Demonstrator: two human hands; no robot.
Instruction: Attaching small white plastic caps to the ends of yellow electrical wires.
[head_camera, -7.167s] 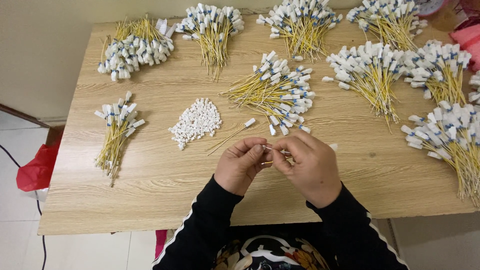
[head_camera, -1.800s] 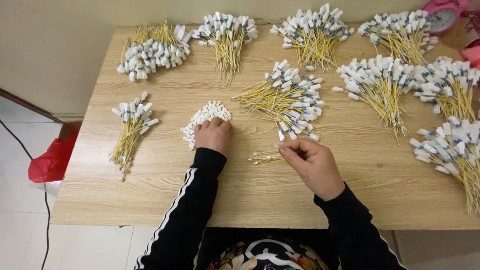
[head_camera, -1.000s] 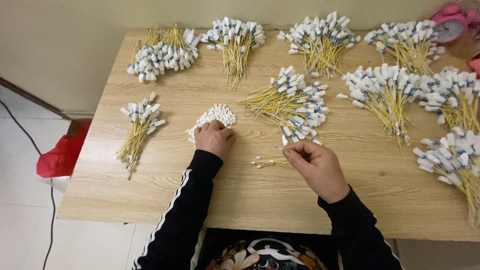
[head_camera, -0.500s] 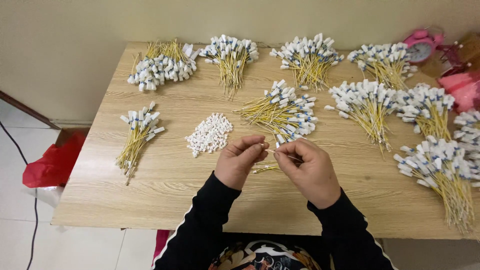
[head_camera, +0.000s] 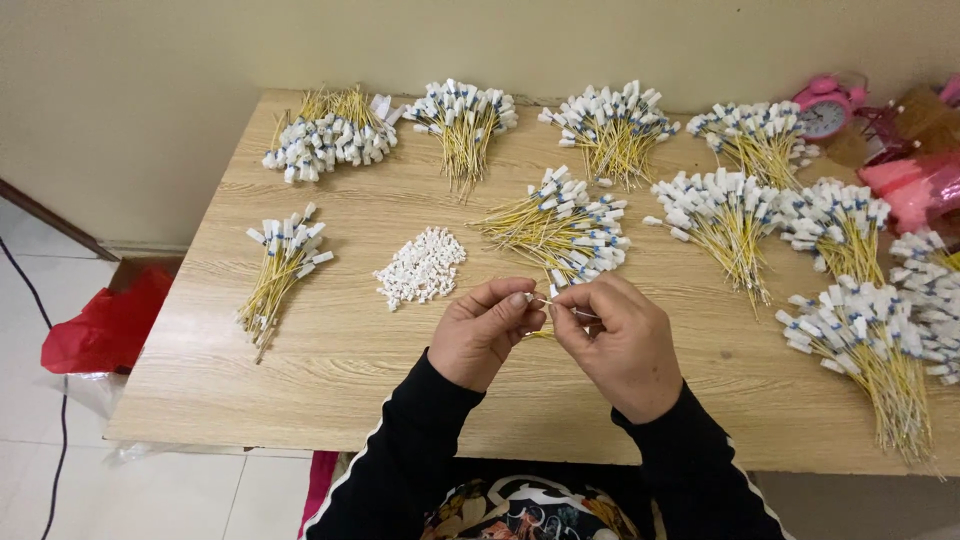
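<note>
My left hand (head_camera: 487, 332) and my right hand (head_camera: 617, 342) meet over the front middle of the wooden table (head_camera: 330, 350). Between their fingertips they pinch a thin yellow wire with a small white cap (head_camera: 548, 303). A loose heap of small white caps (head_camera: 421, 266) lies just left of my left hand. A fan of yellow wires with white capped ends (head_camera: 560, 228) lies right behind my hands. A short yellow wire piece shows on the table under my hands.
Several more bundles of capped yellow wires lie around: one at the left (head_camera: 280, 270), several along the back (head_camera: 460, 115) and at the right (head_camera: 870, 350). A pink alarm clock (head_camera: 825, 110) and pink items stand at the back right. A red bag (head_camera: 105, 325) lies on the floor.
My left hand came back from the heap of white caps and joined my right hand in front of me. The view has shifted slightly.
</note>
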